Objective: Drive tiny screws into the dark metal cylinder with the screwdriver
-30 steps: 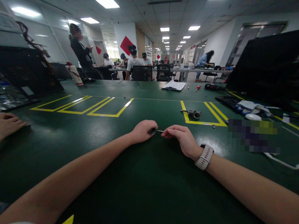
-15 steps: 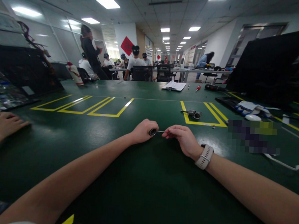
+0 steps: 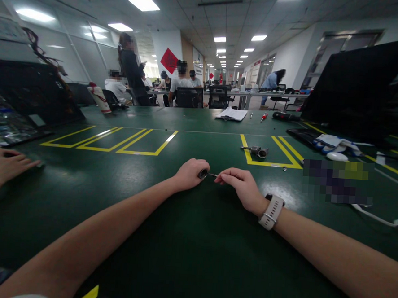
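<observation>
My left hand [image 3: 191,173] is closed around a dark metal part whose round, hollow end [image 3: 203,174] faces me. From this part a thin metal rod [image 3: 212,175] reaches toward my right hand [image 3: 239,185], whose thumb and fingers are pinched at the rod's other end. A pale watch is on my right wrist. Beyond my right hand, a metal piece with a shaft and a ring-shaped end [image 3: 260,152] lies within yellow tape lines. A small metal bit [image 3: 284,169] rests near the tape. Most of the held part is hidden by my left fingers.
Another person's hand [image 3: 7,164] lies on the green table [image 3: 193,238] at the left. Farther off are a clipboard with papers [image 3: 233,114], a red screwdriver [image 3: 264,117] and a cup [image 3: 100,99]. Gloves [image 3: 336,143], a white mouse [image 3: 336,156] and a monitor [image 3: 358,87] stand right.
My right hand has turned slightly at the wrist, its fingers still by the rod. My left hand barely moves. In the background, a standing person has shifted right.
</observation>
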`<state>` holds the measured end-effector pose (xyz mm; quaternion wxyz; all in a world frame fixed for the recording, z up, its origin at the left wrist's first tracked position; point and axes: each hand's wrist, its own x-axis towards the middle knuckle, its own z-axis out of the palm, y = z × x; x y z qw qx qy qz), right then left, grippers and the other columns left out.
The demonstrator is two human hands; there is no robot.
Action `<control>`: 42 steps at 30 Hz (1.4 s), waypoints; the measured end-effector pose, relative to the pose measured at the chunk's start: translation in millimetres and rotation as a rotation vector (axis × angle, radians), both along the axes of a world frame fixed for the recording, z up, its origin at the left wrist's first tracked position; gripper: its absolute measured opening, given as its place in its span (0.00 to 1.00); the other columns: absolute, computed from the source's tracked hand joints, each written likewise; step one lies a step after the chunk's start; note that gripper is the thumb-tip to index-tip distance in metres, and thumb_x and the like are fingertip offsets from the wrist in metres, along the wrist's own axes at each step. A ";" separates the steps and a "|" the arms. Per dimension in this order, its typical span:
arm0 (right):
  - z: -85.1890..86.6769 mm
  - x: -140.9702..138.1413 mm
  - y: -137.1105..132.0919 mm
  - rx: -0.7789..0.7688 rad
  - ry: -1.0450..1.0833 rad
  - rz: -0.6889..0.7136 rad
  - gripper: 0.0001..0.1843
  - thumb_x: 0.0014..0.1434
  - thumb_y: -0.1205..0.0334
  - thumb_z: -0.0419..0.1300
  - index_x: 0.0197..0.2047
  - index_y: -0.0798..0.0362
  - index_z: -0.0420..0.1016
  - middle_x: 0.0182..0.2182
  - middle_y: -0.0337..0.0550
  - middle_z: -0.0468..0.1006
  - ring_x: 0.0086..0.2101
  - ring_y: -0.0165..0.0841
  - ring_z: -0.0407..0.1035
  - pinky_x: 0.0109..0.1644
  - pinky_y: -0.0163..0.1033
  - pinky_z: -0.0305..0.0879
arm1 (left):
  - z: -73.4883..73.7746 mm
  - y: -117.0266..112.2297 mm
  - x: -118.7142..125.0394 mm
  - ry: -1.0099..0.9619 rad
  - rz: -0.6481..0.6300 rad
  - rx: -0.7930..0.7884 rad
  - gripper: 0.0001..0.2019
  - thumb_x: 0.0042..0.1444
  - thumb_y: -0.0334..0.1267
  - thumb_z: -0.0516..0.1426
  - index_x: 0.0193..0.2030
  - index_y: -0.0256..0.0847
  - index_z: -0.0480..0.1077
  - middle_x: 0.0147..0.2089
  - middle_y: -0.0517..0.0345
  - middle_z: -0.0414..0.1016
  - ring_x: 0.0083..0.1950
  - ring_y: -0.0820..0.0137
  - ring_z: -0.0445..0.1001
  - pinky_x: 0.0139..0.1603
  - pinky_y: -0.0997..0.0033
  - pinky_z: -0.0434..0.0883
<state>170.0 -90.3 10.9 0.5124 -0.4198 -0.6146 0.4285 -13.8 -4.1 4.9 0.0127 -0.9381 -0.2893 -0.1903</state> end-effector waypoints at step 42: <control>-4.4 5.4 13.9 -0.288 0.343 0.090 0.06 0.47 0.63 0.61 0.26 0.57 0.76 0.25 0.44 0.79 0.26 0.30 0.68 0.37 0.40 0.61 | 0.1 1.3 -1.1 -0.011 -0.084 -0.013 0.04 0.50 0.27 0.51 0.28 0.38 0.64 0.29 0.61 0.68 0.33 0.72 0.68 0.38 0.70 0.59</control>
